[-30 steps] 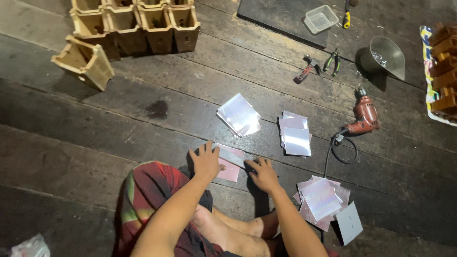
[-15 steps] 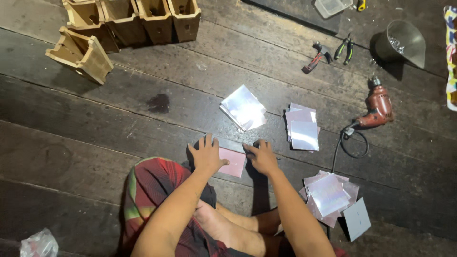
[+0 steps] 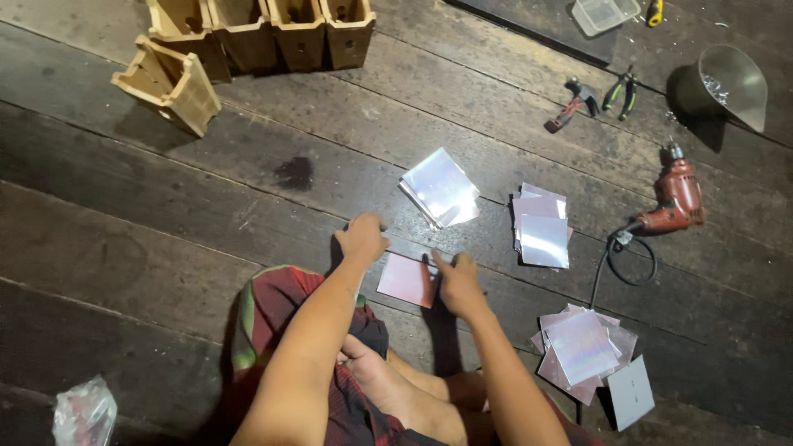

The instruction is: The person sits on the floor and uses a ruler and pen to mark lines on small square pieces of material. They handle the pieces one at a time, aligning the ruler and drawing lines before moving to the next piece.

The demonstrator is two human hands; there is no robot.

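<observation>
Pink square sheet (image 3: 406, 279) lies flat on the plank floor (image 3: 165, 248), centre frame, just above my knees; my right hand (image 3: 457, 282) presses its right edge, fingers together; my left hand (image 3: 362, 238) curled at its upper left corner, grip unclear; thin sheet could slide or crease under uneven pressure; upper right, metal bowl (image 3: 731, 76) holds shiny scraps, clear tub (image 3: 605, 14) contents unclear; upper left, wooden boxes (image 3: 273, 31) look empty.

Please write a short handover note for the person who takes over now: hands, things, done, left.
Left hand: fingers down on the floor plank just left of the pink sheet, holding nothing.
Right hand: pressing on the sheet's right edge.
Nearby: shiny sheet stack, second stack, loose pile, red drill.
Done: one sheet lies apart from the stacks.
Left: stacks and drill lie untouched.
</observation>
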